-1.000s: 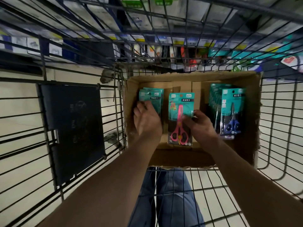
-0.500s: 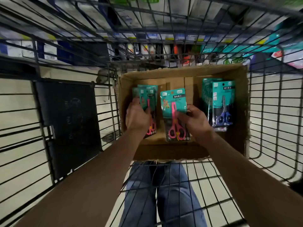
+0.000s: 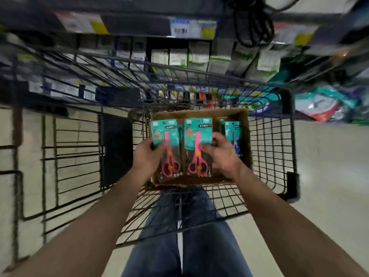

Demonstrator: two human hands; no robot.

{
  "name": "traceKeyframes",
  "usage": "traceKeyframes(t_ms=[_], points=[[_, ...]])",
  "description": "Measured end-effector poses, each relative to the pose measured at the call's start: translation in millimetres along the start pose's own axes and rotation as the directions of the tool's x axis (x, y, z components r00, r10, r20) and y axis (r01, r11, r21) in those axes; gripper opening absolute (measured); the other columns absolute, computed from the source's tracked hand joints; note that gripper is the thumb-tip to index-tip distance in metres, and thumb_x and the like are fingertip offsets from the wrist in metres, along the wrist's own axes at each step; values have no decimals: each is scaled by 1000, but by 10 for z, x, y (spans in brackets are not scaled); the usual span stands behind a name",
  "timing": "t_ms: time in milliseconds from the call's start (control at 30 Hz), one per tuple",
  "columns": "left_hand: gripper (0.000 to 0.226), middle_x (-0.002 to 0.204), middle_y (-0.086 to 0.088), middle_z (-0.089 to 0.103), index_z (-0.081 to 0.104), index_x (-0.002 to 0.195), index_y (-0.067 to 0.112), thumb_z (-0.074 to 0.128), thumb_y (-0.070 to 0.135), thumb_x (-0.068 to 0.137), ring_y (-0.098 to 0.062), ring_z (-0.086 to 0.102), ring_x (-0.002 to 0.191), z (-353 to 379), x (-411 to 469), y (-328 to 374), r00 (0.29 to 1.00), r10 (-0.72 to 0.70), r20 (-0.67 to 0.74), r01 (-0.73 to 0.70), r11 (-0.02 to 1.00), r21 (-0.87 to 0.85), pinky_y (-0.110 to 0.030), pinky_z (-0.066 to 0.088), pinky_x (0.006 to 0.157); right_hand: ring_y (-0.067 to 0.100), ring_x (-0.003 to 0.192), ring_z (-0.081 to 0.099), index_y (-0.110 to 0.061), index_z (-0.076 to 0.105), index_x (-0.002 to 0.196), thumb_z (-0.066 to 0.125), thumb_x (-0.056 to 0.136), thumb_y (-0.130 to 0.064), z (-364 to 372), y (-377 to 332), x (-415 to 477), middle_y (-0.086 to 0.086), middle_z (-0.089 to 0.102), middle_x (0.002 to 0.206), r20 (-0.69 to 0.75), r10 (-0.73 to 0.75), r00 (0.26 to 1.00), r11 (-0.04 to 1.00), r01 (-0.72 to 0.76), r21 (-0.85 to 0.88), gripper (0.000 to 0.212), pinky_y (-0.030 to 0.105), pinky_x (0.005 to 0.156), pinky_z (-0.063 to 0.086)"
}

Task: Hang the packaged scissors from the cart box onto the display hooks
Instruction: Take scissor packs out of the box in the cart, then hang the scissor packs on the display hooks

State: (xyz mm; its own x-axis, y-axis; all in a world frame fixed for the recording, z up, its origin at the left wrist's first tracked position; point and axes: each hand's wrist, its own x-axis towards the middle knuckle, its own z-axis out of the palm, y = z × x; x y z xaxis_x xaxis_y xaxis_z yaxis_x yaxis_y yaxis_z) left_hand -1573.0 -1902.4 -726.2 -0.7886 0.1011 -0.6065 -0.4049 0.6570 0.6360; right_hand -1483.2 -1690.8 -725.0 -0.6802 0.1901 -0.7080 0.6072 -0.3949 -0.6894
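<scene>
A brown cardboard box sits in the wire cart. My left hand grips a teal-carded pack of pink scissors, held upright over the box's left side. Beside it, my right hand holds a second pink scissors pack by its right edge. Both packs are lifted above the box and nearly touch edge to edge. More packs with blue scissors stand upright in the box's right part. The view is motion-blurred.
The dark wire cart surrounds the box on all sides. Beyond its far rim, store shelves carry boxed goods and price labels. Colourful bagged products lie at the right. Pale floor shows on both sides, and my jeans below.
Both hands have lifted a pink scissors pack each out of the box and brought them side by side. The camera has tilted up and pulled back, showing more shelving.
</scene>
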Motion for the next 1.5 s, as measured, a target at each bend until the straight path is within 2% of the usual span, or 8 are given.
traceKeyframes(t_ms=[267,367,467,667,800,1000,1333,1500], points=[[26,115,6,68,70,127,10,65,17,103,-8,61,103,-349,-878,369,980,170,108,-171,985,3,1,43,76,43,95,73,1,62,124,68,91,4,155,-363,-872,21,75,109,-8,-52,999,994,52,95,34,60,87,58],[21,119,5,72,72,120,18,70,17,99,-12,67,111,-501,-1193,351,966,233,110,-230,972,-37,-25,50,103,24,78,75,4,63,122,66,93,2,197,-372,-1313,6,79,92,-86,-149,985,988,153,36,29,47,79,64],[20,113,7,74,68,112,22,76,17,94,-12,72,108,-642,-1573,339,946,319,55,-312,944,-109,-27,54,94,13,74,76,-2,65,117,65,96,-3,170,-361,-1852,-4,79,87,-96,-248,964,968,245,-44,20,27,63,60],[21,101,22,69,62,112,26,75,23,96,10,65,93,-808,-2493,692,882,472,4,-466,873,-145,-11,50,73,24,88,77,-5,67,115,71,95,-16,-11,-530,-2789,6,78,102,-167,-428,888,898,397,-188,24,40,76,62],[17,98,20,67,61,105,30,74,23,96,3,66,93,-785,-2963,1205,810,586,5,-579,803,-141,-23,53,77,33,94,74,-10,71,104,77,89,-23,-247,-808,-3344,16,77,105,-205,-513,834,856,478,-196,21,59,89,58],[19,105,11,72,66,112,21,75,23,95,0,66,95,-576,-3516,2110,703,712,7,-703,696,-143,-17,51,76,31,94,76,-11,71,105,72,93,-12,-740,-1340,-4022,8,79,103,-236,-632,738,775,592,-221,12,44,83,62],[18,107,7,74,68,110,22,76,25,95,-12,70,100,399,-4112,3501,598,802,1,-794,592,-137,-32,56,90,18,86,77,-12,70,109,72,94,-15,-2292,-2183,-4649,4,78,104,-299,-747,593,662,701,-266,16,34,72,63],[18,99,9,73,67,112,19,74,22,96,6,67,75,1089,-4397,4227,601,797,-63,-790,581,-195,-14,47,62,15,91,76,-13,69,111,71,94,-14,-3295,-2656,-4800,0,77,106,-267,-773,576,634,712,-300,17,34,78,61]])
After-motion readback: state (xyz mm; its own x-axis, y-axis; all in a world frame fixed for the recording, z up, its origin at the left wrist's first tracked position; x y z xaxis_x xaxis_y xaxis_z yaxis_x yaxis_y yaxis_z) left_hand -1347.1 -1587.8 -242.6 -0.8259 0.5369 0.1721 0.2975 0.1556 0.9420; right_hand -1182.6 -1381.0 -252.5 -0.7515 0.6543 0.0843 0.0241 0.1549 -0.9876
